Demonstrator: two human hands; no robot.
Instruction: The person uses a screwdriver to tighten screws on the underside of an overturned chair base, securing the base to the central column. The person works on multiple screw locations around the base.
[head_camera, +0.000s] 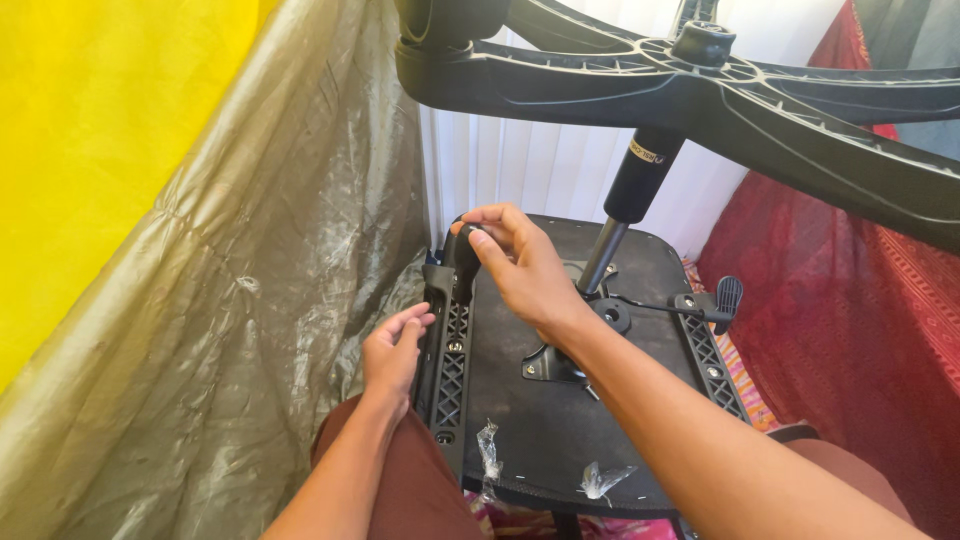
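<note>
An office chair lies upside down in front of me, the black underside of its seat (545, 410) facing up. My left hand (392, 348) presses against the outer side of the black ribbed armrest bracket (447, 365) on the seat's left edge. My right hand (520, 265) curls over the upper end of that bracket, fingertips pinching something small and dark that I cannot make out. The gas cylinder (630, 195) rises from the seat's mechanism to the black star base (700, 80) overhead.
A crinkled grey plastic sheet (250, 300) hangs close on the left, with yellow fabric (90, 130) behind it. Red cloth (850, 330) drapes on the right. A black adjustment lever (728, 296) sticks out right of the mechanism. Torn clear plastic scraps (490, 450) cling to the seat's near edge.
</note>
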